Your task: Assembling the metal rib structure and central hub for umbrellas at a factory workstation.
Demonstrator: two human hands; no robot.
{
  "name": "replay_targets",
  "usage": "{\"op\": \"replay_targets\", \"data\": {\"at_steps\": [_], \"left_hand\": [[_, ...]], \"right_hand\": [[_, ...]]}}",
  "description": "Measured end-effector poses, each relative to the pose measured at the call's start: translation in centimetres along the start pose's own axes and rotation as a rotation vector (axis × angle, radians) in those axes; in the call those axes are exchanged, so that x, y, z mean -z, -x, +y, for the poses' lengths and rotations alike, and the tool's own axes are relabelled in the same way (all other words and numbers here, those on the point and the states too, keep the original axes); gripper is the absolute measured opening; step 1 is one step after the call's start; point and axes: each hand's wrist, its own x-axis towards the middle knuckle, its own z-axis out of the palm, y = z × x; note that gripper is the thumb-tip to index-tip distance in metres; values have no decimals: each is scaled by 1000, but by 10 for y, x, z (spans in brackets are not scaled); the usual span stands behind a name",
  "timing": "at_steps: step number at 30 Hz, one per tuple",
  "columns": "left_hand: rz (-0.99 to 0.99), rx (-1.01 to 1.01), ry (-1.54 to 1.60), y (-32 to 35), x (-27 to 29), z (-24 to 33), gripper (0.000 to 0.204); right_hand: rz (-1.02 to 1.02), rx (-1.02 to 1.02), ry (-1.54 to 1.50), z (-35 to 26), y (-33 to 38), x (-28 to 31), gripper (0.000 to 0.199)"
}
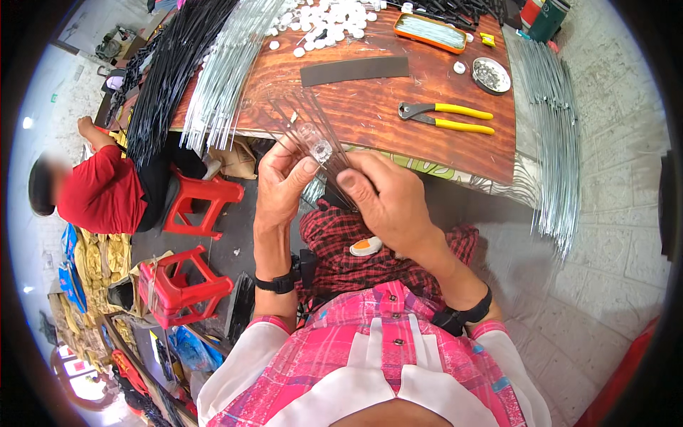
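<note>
My left hand [279,186] is closed, with thumb and fingers pinching a transparent round plastic piece [321,151] just beyond the near table edge. Several thin dark metal rods [329,127] fan out around that piece, their far ends over the table. My right hand [393,203] is wrapped round the near part of the rods, its thumb lying along them. How the rods join the plastic piece is too small to make out. On the table beyond my right hand lie end-cutting pliers [448,118] with yellow handles, jaws to the left.
A dark flat strip [354,71], white round caps [324,25], an orange-rimmed tray [430,33] and a dish of small metal parts [491,76] lie on the wooden table [284,92]. Rod bundles [551,135] overhang its sides. Red stools [186,285] and a seated person [103,185] are at left.
</note>
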Motion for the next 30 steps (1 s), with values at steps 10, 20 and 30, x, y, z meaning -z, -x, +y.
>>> {"op": "replay_targets", "data": {"at_steps": [10,20,30], "left_hand": [[-133,-60,68,-8,-4,10,42],[-39,43,-40,-1,3,-2,49],[-89,3,7,-1,10,-5,45]], "right_hand": [[117,-28,-197,-11,-14,6,21],[137,31,-68,-8,-14,4,13],[111,108,11,-5,-15,6,9]]}}
